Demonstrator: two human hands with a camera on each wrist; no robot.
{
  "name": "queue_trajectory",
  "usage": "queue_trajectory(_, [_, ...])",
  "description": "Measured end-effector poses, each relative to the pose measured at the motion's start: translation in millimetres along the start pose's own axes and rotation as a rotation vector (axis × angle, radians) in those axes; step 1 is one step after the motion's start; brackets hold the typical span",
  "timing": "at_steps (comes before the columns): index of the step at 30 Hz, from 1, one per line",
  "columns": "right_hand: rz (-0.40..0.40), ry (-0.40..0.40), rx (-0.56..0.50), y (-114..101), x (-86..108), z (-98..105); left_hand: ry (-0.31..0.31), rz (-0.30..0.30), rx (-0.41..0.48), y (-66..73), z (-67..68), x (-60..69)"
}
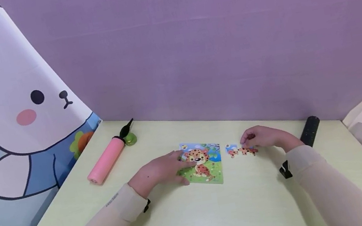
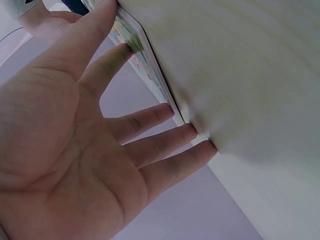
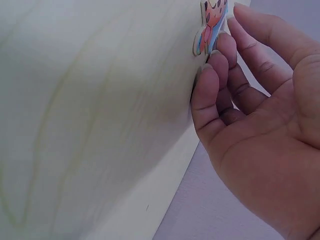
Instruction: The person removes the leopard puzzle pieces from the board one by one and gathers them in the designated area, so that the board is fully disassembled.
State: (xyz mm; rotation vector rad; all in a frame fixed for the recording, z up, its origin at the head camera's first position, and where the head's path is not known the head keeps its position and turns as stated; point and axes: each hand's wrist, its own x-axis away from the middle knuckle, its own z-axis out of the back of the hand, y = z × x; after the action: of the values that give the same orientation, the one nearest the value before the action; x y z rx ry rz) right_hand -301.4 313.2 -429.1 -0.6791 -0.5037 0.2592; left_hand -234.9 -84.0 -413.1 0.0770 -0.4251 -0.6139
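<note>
A jigsaw board (image 1: 208,174) with a spotted leopard cub on grass lies flat mid-table. Fingers spread, my left hand (image 1: 163,170) rests at the board's left side; the left wrist view shows its fingertips along the board's edge (image 2: 155,70). To the right of the board are a few loose puzzle pieces (image 1: 232,152), spotted orange and blue. My right hand (image 1: 264,137) is over these pieces with fingers loosely bent. In the right wrist view a spotted piece (image 3: 214,22) lies just beyond the fingertips, and the thumb stands apart from it.
A pink hand pump (image 1: 106,160) with a black nozzle lies at the left, beside a small green object (image 1: 130,139). Behind the right forearm lies a black cylinder (image 1: 310,130). A purple backdrop (image 1: 193,55) borders the table's far edge.
</note>
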Motion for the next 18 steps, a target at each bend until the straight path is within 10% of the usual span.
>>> queue_trajectory(18, [0.132,0.056,-0.054,-34,-10.1,-11,0.003,-0.010,0.018,0.0,0.6,-2.3])
